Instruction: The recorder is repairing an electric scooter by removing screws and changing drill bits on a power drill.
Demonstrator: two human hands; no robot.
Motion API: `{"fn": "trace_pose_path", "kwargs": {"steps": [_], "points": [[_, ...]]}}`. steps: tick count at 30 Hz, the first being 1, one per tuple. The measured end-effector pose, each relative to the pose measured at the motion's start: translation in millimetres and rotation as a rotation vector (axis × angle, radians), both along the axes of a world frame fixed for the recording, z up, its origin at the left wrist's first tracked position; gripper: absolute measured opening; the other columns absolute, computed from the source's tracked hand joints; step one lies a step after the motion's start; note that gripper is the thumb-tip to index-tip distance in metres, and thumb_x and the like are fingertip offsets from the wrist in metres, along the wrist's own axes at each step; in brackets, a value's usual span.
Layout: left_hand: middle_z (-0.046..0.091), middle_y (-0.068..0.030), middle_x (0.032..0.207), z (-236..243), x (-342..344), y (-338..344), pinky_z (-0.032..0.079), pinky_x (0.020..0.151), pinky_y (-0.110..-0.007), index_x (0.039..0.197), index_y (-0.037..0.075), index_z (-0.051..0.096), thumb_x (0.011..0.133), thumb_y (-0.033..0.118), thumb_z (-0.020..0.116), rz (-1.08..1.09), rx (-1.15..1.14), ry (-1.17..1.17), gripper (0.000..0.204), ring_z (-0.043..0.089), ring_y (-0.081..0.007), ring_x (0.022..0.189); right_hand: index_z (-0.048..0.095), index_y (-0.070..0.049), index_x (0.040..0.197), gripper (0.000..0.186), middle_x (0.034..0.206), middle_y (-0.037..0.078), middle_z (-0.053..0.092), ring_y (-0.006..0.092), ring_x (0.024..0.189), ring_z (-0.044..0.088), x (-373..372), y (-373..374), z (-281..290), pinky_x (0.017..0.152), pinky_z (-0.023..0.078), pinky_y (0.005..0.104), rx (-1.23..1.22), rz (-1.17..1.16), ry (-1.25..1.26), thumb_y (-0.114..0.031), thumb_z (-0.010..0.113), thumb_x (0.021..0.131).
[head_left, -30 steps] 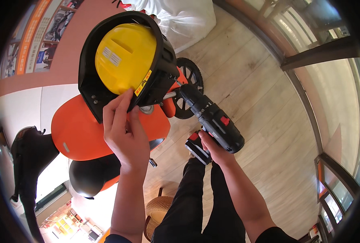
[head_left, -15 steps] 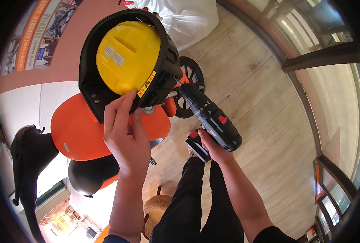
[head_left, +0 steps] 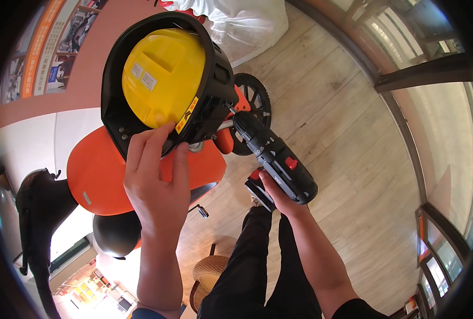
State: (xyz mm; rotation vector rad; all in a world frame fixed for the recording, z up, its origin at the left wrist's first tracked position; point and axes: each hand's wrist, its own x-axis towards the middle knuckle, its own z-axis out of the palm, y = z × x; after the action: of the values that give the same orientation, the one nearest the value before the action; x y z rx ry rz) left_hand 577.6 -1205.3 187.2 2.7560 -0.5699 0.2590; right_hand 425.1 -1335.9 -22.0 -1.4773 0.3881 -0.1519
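My left hand has its fingers closed on the lower rim of a black plastic holder, which has a yellow hard hat inside. Below the holder is an orange scooter body, with a spoked black wheel behind it at the right. My right hand grips a black-and-red cordless drill whose bit points up-left into the holder's right side, at a fitting there. I cannot tell whether the bit touches a screw.
A white covered bundle lies at the top. Glass panels with dark frames run along the right over a wooden floor. A black handlebar part is at the left, a wicker stool below, and printed boards on the upper-left wall.
My left hand has shifted a little left, and the holder with the hard hat has tilted slightly with it. The drill has moved slightly up-left, still pointed at the holder.
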Motion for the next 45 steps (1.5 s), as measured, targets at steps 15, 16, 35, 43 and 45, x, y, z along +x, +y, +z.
{"fn": "trace_pose_path", "kwargs": {"steps": [15,16,35,43,45], "points": [[0.058,0.0002,0.089,-18.2,22.4,27.7,0.026,0.051,-0.021,0.104,0.004,0.073,0.073,-0.006,0.081,-0.15,-0.031,-0.063,0.033,0.037,-0.0038,0.057,0.069,-0.004,0.111,0.031,0.091,0.008,0.071,0.0199,0.08,0.07,15.5,-1.7,8.5,0.074,0.056,0.0304,-0.14,0.03,-0.132,-0.004,0.078,0.081],[0.058,0.0002,0.089,-19.8,23.5,28.7,0.026,0.051,-0.021,0.104,0.004,0.073,0.073,-0.006,0.081,-0.156,-0.018,-0.066,0.033,0.037,-0.0038,0.057,0.067,-0.001,0.121,0.036,0.098,0.007,0.072,0.0175,0.084,0.07,13.7,-2.0,8.3,0.077,0.056,0.0291,0.058,0.035,-0.089,-0.004,0.074,0.086],[0.051,0.0015,0.094,-32.0,18.0,36.9,0.028,0.06,-0.018,0.109,0.002,0.069,0.082,-0.006,0.076,-0.121,-0.117,-0.061,0.028,0.038,-0.002,0.068,0.068,-0.003,0.115,0.038,0.09,0.008,0.071,0.0213,0.082,0.072,24.9,-6.3,19.0,0.071,0.057,0.0324,0.32,0.035,-0.057,-0.008,0.08,0.079],[0.052,0.0008,0.094,-31.5,19.7,36.4,0.027,0.059,-0.018,0.109,0.002,0.069,0.082,-0.007,0.077,-0.143,-0.083,-0.065,0.029,0.037,-0.0018,0.067,0.074,-0.01,0.105,0.029,0.094,0.004,0.075,0.0226,0.084,0.072,14.5,6.8,21.9,0.073,0.053,0.0361,0.012,0.082,0.117,-0.011,0.083,0.077],[0.052,0.0,0.095,-30.9,19.5,37.0,0.028,0.058,-0.018,0.108,0.002,0.069,0.081,-0.007,0.077,-0.135,-0.091,-0.062,0.029,0.038,-0.0021,0.067,0.075,-0.011,0.106,0.029,0.094,0.003,0.075,0.0219,0.084,0.072,16.0,6.3,23.5,0.073,0.052,0.0363,0.032,0.093,0.116,-0.011,0.082,0.078]]}}
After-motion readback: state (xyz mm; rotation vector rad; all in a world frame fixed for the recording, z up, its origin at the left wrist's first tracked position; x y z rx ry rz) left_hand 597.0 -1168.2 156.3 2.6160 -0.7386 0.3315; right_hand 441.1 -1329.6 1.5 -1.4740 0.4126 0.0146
